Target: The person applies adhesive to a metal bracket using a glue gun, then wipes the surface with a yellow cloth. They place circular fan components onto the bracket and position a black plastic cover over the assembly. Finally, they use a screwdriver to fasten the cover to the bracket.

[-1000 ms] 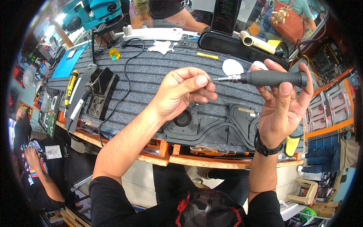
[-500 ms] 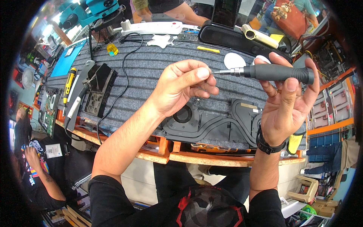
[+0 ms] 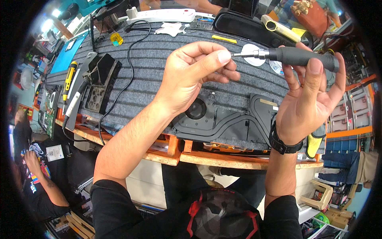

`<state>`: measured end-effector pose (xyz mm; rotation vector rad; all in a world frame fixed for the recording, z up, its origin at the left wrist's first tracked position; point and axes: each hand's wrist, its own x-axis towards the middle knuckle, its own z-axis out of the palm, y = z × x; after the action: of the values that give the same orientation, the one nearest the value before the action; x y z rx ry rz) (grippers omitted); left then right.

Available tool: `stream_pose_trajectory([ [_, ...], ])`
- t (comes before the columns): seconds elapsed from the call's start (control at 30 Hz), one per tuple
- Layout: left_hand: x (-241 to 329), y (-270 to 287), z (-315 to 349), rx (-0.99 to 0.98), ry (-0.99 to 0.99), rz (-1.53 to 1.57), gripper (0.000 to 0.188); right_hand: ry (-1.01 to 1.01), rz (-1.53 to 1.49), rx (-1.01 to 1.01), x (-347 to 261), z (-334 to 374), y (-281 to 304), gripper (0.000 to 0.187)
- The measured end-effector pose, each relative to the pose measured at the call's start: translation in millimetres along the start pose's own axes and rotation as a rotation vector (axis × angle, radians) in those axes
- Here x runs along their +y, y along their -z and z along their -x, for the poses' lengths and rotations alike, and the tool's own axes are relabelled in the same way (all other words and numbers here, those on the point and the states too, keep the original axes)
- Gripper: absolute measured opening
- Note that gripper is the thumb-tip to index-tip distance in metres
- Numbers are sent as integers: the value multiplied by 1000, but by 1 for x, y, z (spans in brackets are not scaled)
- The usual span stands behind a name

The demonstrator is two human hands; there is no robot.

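A dark grey screwdriver (image 3: pixel 296 56) with a thick grip and a metal bit lies level in my right hand (image 3: pixel 300 107), its fingers behind the handle and its thumb in front. The bit points left, to the fingertips of my left hand (image 3: pixel 189 75). There thumb and forefinger are pinched together at the bit's tip; anything between them is hidden. Both hands are raised above the bench. Below them, near the front edge, rests a flat black laptop cooling unit (image 3: pixel 229 126) with a round fan and curved pipes, partly covered by my right wrist.
A grey ribbed mat (image 3: pixel 139 85) covers the bench. At left are a soldering iron (image 3: pixel 76 97), its black holder (image 3: pixel 99 91) and a yellow-black screwdriver (image 3: pixel 69 81). A white power strip (image 3: pixel 165 15) and yellow strip (image 3: pixel 224 39) lie farther back. Another person (image 3: pixel 41 171) is at far left.
The view has shifted a little, and bench items sit slightly higher in it. Both hands have risen and moved slightly right with the screwdriver; the left pinch stays at its tip.
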<state>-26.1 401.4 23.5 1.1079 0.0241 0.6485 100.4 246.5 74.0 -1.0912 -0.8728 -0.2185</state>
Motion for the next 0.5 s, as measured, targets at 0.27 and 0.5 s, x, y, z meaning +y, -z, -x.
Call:
stream_pose_trajectory([
  [0.27, 3, 5, -4, 29, -55, -59, 24, 46, 40, -165, 7, -9, -9, 75],
  [0.5, 20, 36, -8, -130, -33, -412, 52, -65, -10, -238, 14, -13, 1, 75],
])
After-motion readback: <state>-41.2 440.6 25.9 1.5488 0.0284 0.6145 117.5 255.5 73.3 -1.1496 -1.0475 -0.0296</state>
